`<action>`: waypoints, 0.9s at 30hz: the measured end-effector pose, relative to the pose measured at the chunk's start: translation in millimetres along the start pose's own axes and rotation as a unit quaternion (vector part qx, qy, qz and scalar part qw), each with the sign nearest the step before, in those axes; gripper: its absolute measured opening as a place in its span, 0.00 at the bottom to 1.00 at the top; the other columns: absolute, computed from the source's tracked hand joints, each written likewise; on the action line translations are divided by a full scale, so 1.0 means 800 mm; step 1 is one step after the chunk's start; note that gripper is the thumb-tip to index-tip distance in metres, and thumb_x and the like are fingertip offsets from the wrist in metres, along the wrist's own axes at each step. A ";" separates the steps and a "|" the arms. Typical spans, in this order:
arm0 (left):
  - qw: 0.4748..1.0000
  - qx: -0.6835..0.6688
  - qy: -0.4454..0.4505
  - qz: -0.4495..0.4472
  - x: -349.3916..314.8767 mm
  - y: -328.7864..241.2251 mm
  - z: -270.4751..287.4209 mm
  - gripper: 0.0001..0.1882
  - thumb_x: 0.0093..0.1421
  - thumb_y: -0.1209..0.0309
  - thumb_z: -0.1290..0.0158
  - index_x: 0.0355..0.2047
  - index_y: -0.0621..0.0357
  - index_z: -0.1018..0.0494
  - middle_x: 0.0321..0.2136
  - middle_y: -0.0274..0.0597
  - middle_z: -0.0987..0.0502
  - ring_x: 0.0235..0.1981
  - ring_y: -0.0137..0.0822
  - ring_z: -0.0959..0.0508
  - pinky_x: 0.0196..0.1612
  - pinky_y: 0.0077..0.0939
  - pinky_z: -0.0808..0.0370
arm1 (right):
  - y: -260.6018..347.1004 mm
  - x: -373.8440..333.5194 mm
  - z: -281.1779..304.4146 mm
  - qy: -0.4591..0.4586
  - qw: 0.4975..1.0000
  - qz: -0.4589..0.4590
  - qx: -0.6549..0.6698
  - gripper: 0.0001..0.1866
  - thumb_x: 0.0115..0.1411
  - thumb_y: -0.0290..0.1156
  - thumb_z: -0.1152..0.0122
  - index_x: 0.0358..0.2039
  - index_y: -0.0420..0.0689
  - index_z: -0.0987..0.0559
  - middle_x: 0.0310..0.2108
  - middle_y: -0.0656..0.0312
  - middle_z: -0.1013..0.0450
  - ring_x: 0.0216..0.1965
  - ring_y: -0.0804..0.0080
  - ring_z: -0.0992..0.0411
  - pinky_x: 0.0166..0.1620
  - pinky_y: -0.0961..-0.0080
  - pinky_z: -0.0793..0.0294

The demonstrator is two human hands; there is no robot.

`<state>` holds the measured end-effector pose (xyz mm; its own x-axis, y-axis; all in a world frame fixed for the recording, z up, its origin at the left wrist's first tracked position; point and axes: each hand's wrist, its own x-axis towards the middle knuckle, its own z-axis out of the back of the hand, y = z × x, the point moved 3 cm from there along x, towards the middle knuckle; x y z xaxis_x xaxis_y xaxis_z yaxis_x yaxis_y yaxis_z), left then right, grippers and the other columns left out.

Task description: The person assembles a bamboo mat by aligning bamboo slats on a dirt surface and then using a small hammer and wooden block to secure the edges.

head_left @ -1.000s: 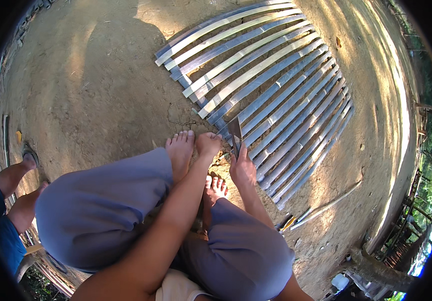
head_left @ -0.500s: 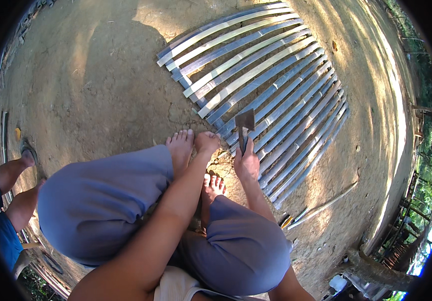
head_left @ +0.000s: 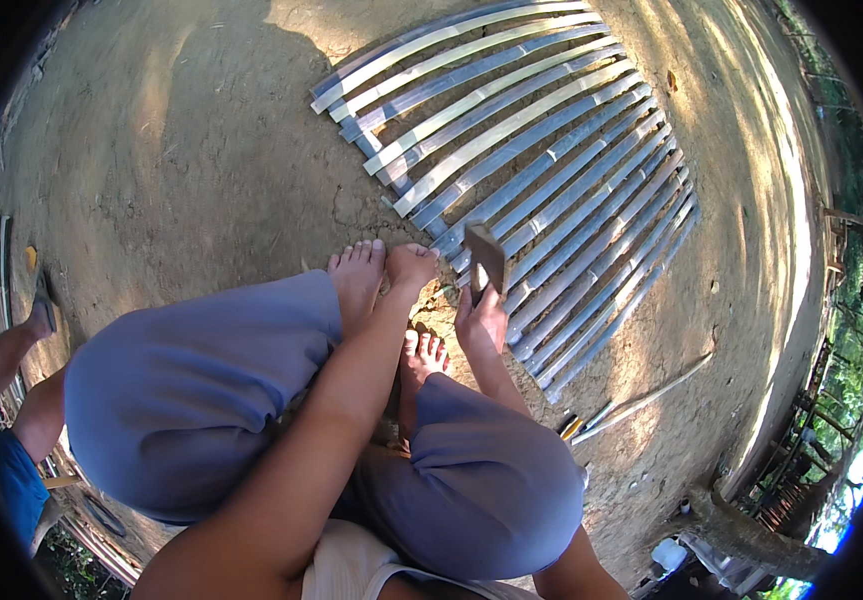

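Note:
Close to the near-left ends of a frame of split bamboo slats (head_left: 551, 160), my left hand (head_left: 413, 264) is closed, with its fingertips pressed together. Whatever it pinches is too small or hidden to name. My right hand (head_left: 482, 325) grips a short tool with a broad, flat, rust-brown metal head (head_left: 484, 255). That head is raised over the slat ends, just right of my left hand. The slats lie side by side on the ground, some pale and some grey, across crosspieces partly hidden beneath them.
My bare feet (head_left: 358, 270) stand by the frame's near edge. A thin stick (head_left: 651, 395) and a small yellow-and-black-handled tool (head_left: 571, 428) lie at the right. Another person's legs (head_left: 39, 415) show at far left, beside long poles. A log (head_left: 751, 535) lies at lower right.
My right hand has shifted slightly left with the tool, and its head has tipped to a steeper angle. My left hand stays closed at nearly the same spot. The other person's legs have shifted slightly.

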<state>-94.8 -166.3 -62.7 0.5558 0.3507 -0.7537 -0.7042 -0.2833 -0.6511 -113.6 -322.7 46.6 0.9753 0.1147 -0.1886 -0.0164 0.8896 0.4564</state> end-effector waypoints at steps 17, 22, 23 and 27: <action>0.993 -0.105 0.048 0.007 0.145 -0.009 0.067 0.17 0.64 0.62 0.38 0.36 0.68 0.24 0.27 0.41 0.22 0.27 0.32 0.22 0.30 0.20 0.21 | -0.115 -0.291 0.046 0.139 0.915 -0.349 0.146 0.33 0.57 0.54 0.34 0.51 0.40 0.28 0.36 0.40 0.21 0.42 0.42 0.21 0.46 0.52 0.23; 0.986 -0.127 0.036 0.097 0.165 0.001 0.078 0.16 0.67 0.58 0.42 0.35 0.60 0.25 0.29 0.35 0.22 0.30 0.29 0.21 0.34 0.17 0.17 | -0.135 -0.367 0.022 0.188 0.906 -0.351 0.145 0.30 0.60 0.61 0.39 0.44 0.45 0.21 0.33 0.46 0.20 0.39 0.44 0.21 0.44 0.52 0.23; 0.984 -0.141 0.044 0.101 0.171 -0.002 0.086 0.16 0.67 0.58 0.42 0.35 0.60 0.25 0.29 0.35 0.22 0.30 0.28 0.21 0.34 0.17 0.17 | -0.154 -0.373 0.020 0.102 0.932 -0.303 0.172 0.26 0.64 0.59 0.42 0.37 0.45 0.19 0.31 0.50 0.20 0.37 0.46 0.21 0.41 0.54 0.23; 0.976 -0.173 0.063 0.119 0.177 -0.007 0.082 0.14 0.68 0.58 0.45 0.36 0.57 0.25 0.29 0.34 0.21 0.29 0.28 0.20 0.34 0.18 0.17 | -0.278 -0.393 0.037 -0.186 0.850 -0.483 0.101 0.14 0.61 0.42 0.36 0.41 0.48 0.15 0.31 0.53 0.18 0.34 0.55 0.19 0.38 0.60 0.22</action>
<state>-41.0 -56.6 -160.4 0.4607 0.1322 -0.8776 -0.6403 -0.6352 -0.4319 -410.6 -569.7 29.8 0.5156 -0.8064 -0.2896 0.8326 0.3917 0.3917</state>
